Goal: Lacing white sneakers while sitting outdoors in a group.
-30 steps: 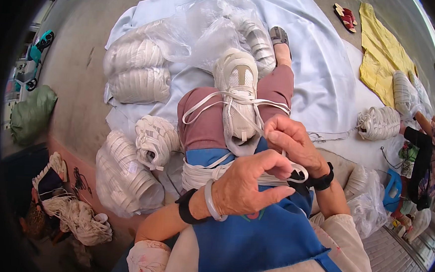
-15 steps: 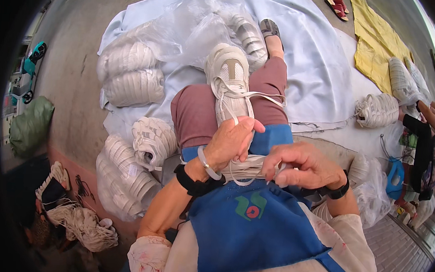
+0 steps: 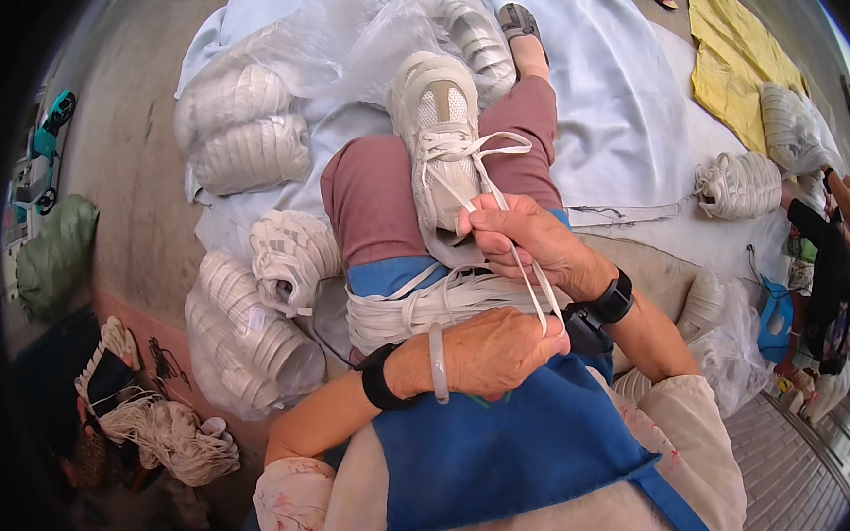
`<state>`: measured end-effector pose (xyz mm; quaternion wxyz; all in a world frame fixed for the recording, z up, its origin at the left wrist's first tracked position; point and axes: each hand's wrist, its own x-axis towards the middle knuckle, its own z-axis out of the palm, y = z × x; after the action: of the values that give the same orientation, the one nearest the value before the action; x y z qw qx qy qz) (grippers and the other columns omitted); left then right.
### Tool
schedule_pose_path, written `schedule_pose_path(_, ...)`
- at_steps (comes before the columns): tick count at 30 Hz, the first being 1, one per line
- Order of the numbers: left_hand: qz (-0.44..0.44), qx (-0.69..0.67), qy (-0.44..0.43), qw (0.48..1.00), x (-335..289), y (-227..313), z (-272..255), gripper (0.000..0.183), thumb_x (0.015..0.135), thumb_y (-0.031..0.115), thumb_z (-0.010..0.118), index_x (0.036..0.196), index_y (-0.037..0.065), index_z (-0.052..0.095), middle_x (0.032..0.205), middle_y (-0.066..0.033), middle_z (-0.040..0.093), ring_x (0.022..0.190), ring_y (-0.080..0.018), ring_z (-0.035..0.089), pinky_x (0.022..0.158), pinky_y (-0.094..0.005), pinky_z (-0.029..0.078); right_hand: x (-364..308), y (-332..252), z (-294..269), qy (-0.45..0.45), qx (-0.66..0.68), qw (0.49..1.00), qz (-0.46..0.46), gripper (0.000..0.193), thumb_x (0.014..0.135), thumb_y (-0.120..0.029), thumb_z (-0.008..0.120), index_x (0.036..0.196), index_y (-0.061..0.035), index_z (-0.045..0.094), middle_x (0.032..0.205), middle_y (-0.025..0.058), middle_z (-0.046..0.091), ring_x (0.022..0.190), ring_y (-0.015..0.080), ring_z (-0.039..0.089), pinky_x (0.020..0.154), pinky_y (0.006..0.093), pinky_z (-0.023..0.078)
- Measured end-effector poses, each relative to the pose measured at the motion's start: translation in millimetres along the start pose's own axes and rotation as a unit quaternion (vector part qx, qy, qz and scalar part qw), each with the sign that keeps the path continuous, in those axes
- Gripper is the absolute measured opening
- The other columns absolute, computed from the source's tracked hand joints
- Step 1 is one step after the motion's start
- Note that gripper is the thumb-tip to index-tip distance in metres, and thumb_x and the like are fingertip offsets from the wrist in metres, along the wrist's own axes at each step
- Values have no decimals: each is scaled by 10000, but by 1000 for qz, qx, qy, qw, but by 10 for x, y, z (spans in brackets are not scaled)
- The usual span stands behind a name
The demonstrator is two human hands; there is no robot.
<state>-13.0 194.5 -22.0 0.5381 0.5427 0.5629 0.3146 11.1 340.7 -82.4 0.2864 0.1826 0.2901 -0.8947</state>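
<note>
Cream sneaker (image 3: 435, 103), blue apron (image 3: 520, 456), pink-flowered pale sleeve (image 3: 292, 499).

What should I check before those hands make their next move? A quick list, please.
1. Shoe resting on the legs: ok.
2. Left hand gripping the lace: ok, pinched at the fingertips.
3. Right hand on the lace: ok, fingers closed on it nearer the shoe.
4. Slack all taken up: not ok, some lace bows out beside the shoe.
5. Every eyelet threaded: cannot tell, too small.
6. Bundle of laces near the hands: ok.

The cream sneaker (image 3: 444, 121) lies toe-away, its white lace (image 3: 531, 289) partly taut.
</note>
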Motion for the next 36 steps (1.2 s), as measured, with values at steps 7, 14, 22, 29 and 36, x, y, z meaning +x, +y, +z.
schedule_pose_path(7,-203,-92,489,843,-324,-602,-533,193,899,212,588,957,30,617,701,-104,596,624,-237,580,604,-341,454,-127,-64,48,21,-202,979,26,213,955,-240,494,932,-52,592,603,-70,440,440,8,324,373,174,246)
schedule_pose_path(14,-146,218,505,822,-57,-920,-721,116,848,95,576,954,49,583,807,-118,571,712,-301,585,640,-402,470,-108,-71,97,22,-250,968,8,231,950,-246,488,926,-45,599,628,-65,458,491,21,370,404,184,292)
schedule_pose_path(22,-265,-250,376,852,-152,-962,-1027,182,922,195,561,921,14,579,692,-34,554,549,-95,514,505,-244,411,-95,-91,113,17,-257,966,-1,252,946,-251,473,922,-32,595,625,-64,450,501,29,368,427,189,305)
schedule_pose_path(29,-259,-192,448,834,-43,-957,-883,196,934,201,520,932,6,532,681,-38,549,451,-84,494,432,-213,409,-260,-231,123,-43,-248,967,30,253,957,-274,486,913,-53,602,584,-65,432,508,22,375,434,183,293)
schedule_pose_path(36,-214,-120,483,840,-95,-1172,-842,175,937,168,510,918,-6,494,681,-46,531,442,-101,537,390,-225,422,-352,-127,478,-212,-348,912,-57,308,998,-265,422,892,-17,570,570,14,480,523,117,478,496,271,378)
